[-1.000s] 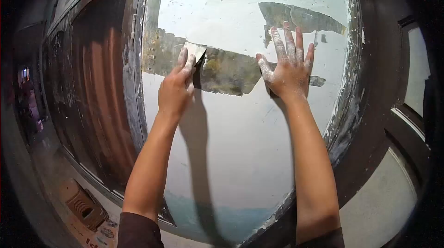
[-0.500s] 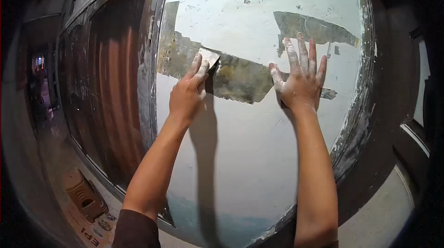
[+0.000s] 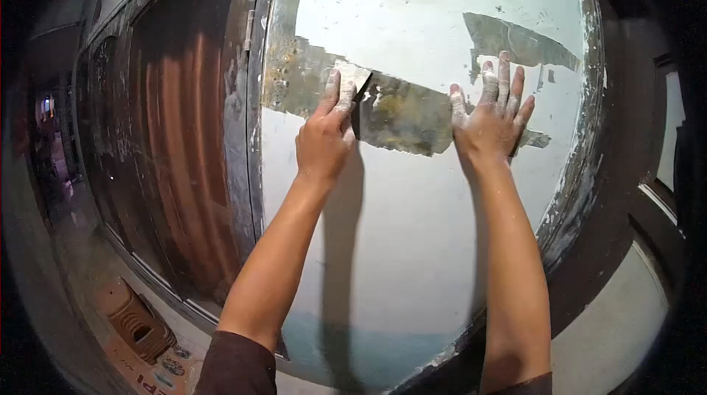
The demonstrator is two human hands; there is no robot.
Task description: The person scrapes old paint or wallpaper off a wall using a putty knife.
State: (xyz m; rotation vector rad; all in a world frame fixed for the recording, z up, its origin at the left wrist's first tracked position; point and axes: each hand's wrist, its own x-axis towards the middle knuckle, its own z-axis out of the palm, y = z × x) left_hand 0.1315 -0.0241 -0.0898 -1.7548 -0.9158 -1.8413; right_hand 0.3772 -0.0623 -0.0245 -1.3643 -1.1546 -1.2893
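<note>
My left hand [image 3: 324, 133] is pressed up against the wall [image 3: 412, 240], its dusty fingers closed on a small, flat, whitened scraper [image 3: 353, 74]. The scraper lies at the top edge of a bare grey-brown patch [image 3: 405, 119] where the pale paint is gone. A dark gap shows under its right side. To the right, my right hand [image 3: 490, 122] rests on the wall with its white-dusted fingers spread, holding nothing. Its fingertips are just below a second bare patch [image 3: 515, 41].
On the left is a dark wooden door or panel [image 3: 184, 122] with a hinged frame. A brown plastic stool [image 3: 136, 321] lies on the floor at lower left. Rough, paint-flecked edging [image 3: 582, 152] bounds the wall on the right.
The whole view has shifted, so wall and hands appear farther right and slightly higher. Both hands keep nearly the same places on the wall, the left still gripping the scraper.
</note>
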